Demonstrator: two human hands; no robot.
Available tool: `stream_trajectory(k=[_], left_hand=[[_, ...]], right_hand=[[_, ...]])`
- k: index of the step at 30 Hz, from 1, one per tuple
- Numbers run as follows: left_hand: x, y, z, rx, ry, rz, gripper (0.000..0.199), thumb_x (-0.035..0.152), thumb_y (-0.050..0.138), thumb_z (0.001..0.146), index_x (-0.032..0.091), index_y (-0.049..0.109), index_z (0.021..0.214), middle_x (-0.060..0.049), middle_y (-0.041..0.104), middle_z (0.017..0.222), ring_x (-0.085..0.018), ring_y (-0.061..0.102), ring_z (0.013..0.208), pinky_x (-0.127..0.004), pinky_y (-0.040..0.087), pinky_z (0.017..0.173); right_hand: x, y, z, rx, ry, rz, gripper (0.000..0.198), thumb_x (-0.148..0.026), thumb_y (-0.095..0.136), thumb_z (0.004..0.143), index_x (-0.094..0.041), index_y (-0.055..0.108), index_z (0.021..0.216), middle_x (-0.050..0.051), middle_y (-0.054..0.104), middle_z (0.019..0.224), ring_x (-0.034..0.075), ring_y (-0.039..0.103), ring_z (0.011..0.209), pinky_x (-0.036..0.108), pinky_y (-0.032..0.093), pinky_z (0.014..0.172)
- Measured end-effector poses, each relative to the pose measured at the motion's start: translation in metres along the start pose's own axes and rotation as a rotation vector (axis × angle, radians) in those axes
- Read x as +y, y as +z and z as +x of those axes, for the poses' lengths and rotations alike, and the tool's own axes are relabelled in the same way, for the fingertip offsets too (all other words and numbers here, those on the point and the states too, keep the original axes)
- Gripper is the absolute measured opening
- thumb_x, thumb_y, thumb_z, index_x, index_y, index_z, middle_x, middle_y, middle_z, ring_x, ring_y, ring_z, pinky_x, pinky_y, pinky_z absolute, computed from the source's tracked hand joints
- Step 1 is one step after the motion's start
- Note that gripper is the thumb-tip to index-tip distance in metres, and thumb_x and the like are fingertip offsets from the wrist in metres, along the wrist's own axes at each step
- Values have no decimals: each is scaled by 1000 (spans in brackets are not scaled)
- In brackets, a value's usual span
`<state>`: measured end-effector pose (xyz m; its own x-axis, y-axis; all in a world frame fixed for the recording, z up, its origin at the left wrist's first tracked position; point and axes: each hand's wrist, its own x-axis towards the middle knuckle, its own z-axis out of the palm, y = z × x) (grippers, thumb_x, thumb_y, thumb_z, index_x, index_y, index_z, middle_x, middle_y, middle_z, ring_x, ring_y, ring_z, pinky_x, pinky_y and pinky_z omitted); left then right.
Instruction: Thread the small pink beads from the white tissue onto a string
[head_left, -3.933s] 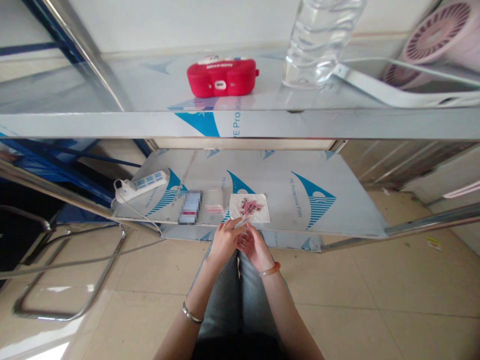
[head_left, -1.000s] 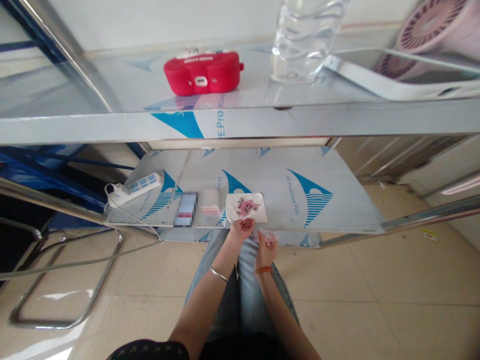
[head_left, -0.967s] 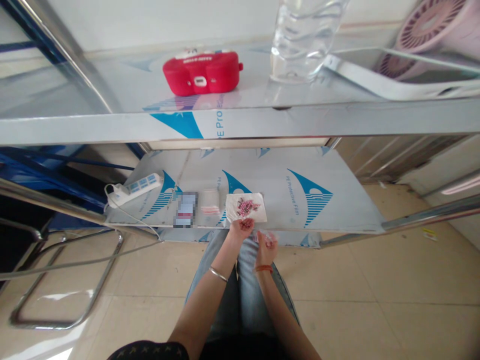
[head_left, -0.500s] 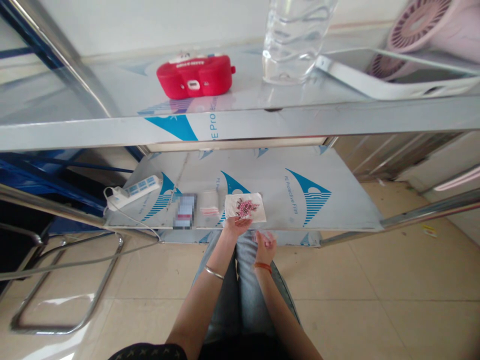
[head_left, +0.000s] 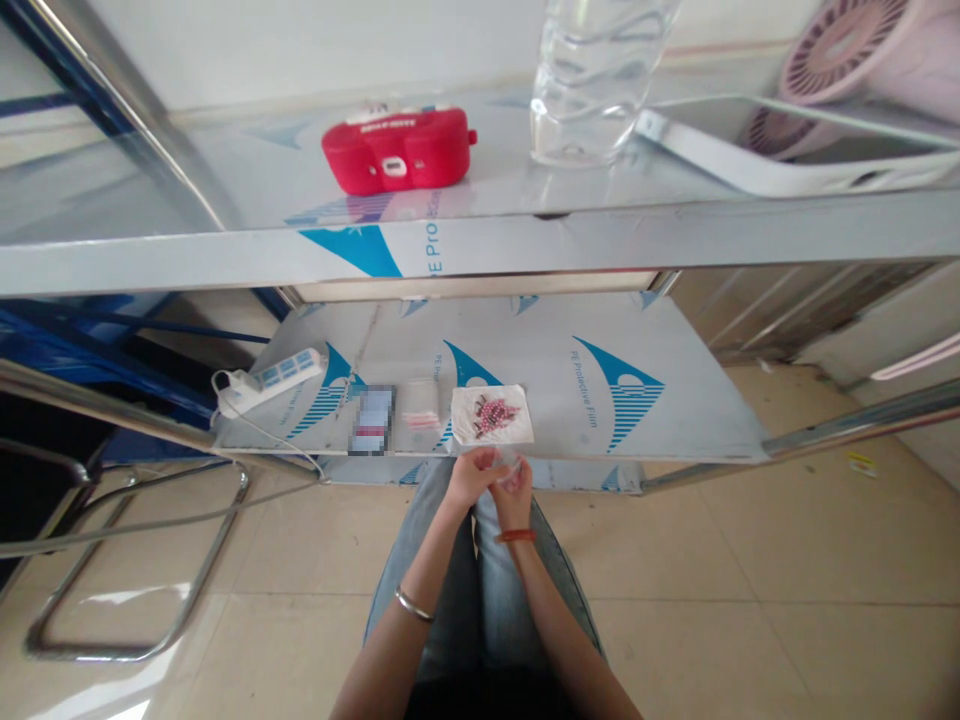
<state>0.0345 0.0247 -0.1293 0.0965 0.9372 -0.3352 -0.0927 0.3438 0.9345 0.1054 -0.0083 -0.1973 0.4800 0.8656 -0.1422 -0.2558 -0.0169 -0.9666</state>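
My right hand point(head_left: 514, 502) is closed around a small clear plastic bag point(head_left: 508, 466), held over my lap in front of the lower shelf's edge. My left hand point(head_left: 471, 476) meets it from the left, fingers pinched at the bag's edge; whether a small piece is also between them I cannot make out. Just beyond both hands lies a white sheet point(head_left: 462, 428) bearing a heap of small pink-and-dark pieces point(head_left: 495, 414). Left of the sheet is a stack of clear little bags with pink edges point(head_left: 421, 404).
A phone point(head_left: 373, 418) and a white power strip point(head_left: 281, 375) with its cable lie on the lower shelf point(head_left: 555, 350). Above, the upper shelf edge point(head_left: 600, 232) carries a red case point(head_left: 397, 152), a clear bottle point(head_left: 592, 90), a white-framed device point(head_left: 750, 165) and a pink fan point(head_left: 840, 50).
My left hand has drawn back from the heap on the sheet toward my lap. My right hand has shifted left with the bag, and the two hands now meet.
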Motion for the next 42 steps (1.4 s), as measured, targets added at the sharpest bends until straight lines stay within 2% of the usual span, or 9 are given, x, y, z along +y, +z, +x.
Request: stream_trajectory(k=[2,5,10,15,21,27,34,38,42], left_hand=[[0,-5,-1,21,25,-48,28,26,79,49,12,67,71,-3,66,66,-13,58,62,-25,46,65],[5,-16,0,147,45,-130,29,30,76,53,13,67,75,-1,64,63,-10,57,57,-21,42,55],[20,-35,-1,303,20,-169,33,35,73,57,14,66,81,-2,66,71,-9,58,58,-18,38,52],[32,-52,-1,377,41,-217,32,38,71,58,14,64,77,-3,67,77,-10,60,62,-18,38,55],[44,-66,-4,173,29,-42,46,41,77,55,15,67,92,-5,69,77,-15,64,69,-20,41,57],[53,-73,-7,72,121,-7,27,38,75,58,14,70,71,-5,69,73,-14,60,65,-23,45,62],[69,-82,-10,-123,203,229,23,36,71,64,14,69,72,-3,67,67,-12,57,61,-23,45,61],[72,-84,-8,-104,244,338,27,40,69,66,14,68,66,-1,63,59,-11,54,57,-22,42,57],[72,-85,-5,73,293,291,30,44,67,66,15,65,63,-1,62,59,-12,54,58,-22,41,58]], right_hand=[[-4,4,-2,0,72,26,76,-37,77,49,-19,43,114,2,62,85,17,61,75,31,50,70],[-19,9,-6,-78,167,7,76,-40,78,49,-19,46,114,-2,61,68,17,60,63,27,48,57],[-46,12,-16,-344,223,-100,37,-48,68,64,-17,63,83,3,64,65,18,61,61,24,41,46],[-53,12,-19,-410,172,-106,25,-42,70,64,-18,64,69,3,65,65,17,60,62,27,46,55],[-55,7,-15,-513,94,-184,20,-38,68,68,-19,67,72,3,66,70,17,60,66,30,47,64],[-65,5,-16,-686,55,-258,18,-37,60,77,-20,66,75,1,63,69,17,58,67,27,43,63],[-88,0,-13,-812,71,-327,28,-37,48,84,-19,62,68,0,58,64,14,54,64,26,39,63],[-93,-1,-11,-795,91,-335,32,-43,48,84,-19,60,66,0,57,62,13,52,61,25,39,60],[-92,-3,-8,-743,72,-318,37,-51,52,80,-18,59,64,0,57,60,14,52,59,25,40,58]])
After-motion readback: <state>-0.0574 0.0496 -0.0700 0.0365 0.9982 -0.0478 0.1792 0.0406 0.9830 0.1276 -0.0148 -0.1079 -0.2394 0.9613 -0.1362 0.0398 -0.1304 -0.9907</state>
